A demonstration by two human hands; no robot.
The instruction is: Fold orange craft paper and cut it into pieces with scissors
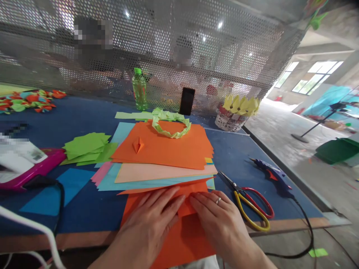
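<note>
An orange sheet of paper [183, 239] lies at the near edge of a blue table [84, 209], partly hanging over the edge toward the person. Its top portion is folded into a small flap [186, 210] that sits between the two hands.

The left hand [151, 220] lies flat and open on the sheet, palm down and fingers spread, its fingertips on the flap's left side. The right hand [215, 216], wearing a ring [218, 200], is also flat and open, its fingertips touching the flap's right side. Neither hand grips anything; both press down.

The work looks like setting a crease. To do it well, the edges should probably be lined up before any pressure goes on. One hand can then pin the paper while the other fingertips run outward from the middle along the fold.

Just beyond the hands is a loose stack of coloured paper [165, 149], orange on top. A small folded orange piece [138, 145] and a ring of folded green paper [171, 125] rest on it. To the right lie scissors [249, 205] with red and yellow handles, and near them a blue glue gun [273, 177] with a black cord. Green paper squares [86, 147] sit to the left of the stack. Farther back, a green bottle [139, 89], a dark phone [187, 101] and a basket [230, 121] of yellow paper shapes stand by a perforated metal screen [168, 45].
</note>
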